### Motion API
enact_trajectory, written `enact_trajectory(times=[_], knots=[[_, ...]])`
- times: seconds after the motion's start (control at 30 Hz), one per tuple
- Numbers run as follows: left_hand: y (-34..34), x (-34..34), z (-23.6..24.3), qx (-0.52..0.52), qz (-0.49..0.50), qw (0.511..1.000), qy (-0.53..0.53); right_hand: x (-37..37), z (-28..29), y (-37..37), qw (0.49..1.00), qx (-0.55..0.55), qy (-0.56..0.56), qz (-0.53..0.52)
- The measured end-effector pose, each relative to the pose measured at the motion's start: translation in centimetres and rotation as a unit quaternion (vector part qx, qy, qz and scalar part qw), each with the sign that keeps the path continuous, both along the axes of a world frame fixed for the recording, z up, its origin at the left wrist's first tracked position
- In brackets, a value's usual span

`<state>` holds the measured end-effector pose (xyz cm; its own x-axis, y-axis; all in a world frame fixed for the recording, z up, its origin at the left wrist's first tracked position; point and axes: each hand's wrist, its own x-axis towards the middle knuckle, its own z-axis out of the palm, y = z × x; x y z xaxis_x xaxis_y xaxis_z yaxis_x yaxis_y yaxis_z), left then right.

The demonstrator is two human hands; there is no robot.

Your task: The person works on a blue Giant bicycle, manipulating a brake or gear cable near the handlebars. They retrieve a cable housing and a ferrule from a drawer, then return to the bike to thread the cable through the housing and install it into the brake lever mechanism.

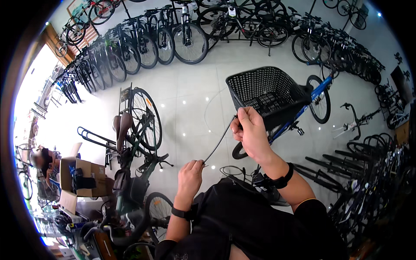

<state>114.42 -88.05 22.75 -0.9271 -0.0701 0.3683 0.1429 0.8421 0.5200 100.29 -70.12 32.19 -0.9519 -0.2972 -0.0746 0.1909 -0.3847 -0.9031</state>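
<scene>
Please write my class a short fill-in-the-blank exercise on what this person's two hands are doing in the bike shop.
1. Both hands pinch a thin black ____ stretched between them.
2. The right hand holds its end higher than the ____ hand does.
3. Just behind the right hand sits a black mesh ____ on a blue bike.
4. A cardboard box stands open at the person's ____ side.

Missing words: cable; left; basket; left
</scene>
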Motion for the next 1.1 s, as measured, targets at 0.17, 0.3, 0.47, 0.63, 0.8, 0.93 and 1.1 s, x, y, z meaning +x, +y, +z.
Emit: enact_trajectory(times=[0.17, 0.3, 0.47, 0.63, 0.8, 0.93, 1.1], knots=[[-2.6, -7.8, 1.1, -0.005, 0.0, 1.0, -0.01, -7.3, 0.8, -2.9, 0.999, -0.011, -0.016, -0.028], [-4.4, -13.6, 1.5, -0.006, -0.034, 0.999, -0.024, -11.8, 0.7, -3.9, 0.999, 0.009, -0.021, -0.049], [-8.6, -20.4, 0.4, -0.035, -0.091, 0.995, -0.004, -16.3, 0.3, -6.1, 0.99, 0.083, -0.031, -0.107], [-14.5, -27.6, -0.5, -0.064, -0.172, 0.983, -0.018, -20.3, 0.7, -8.9, 0.927, 0.339, 0.057, -0.148], [-21.2, -35.7, -0.6, -0.056, -0.236, 0.969, -0.033, -24.6, 0.8, -14.2, 0.902, 0.399, 0.057, -0.156], [-24.3, -42.7, 0.8, -0.012, -0.29, 0.955, -0.055, -29.6, 0.2, -17.7, 0.94, 0.283, 0.085, -0.17], [-26.4, -51.9, 1.4, 0.027, -0.316, 0.947, -0.055, -36.7, -0.3, -22.2, 0.977, 0.103, 0.113, -0.149]])
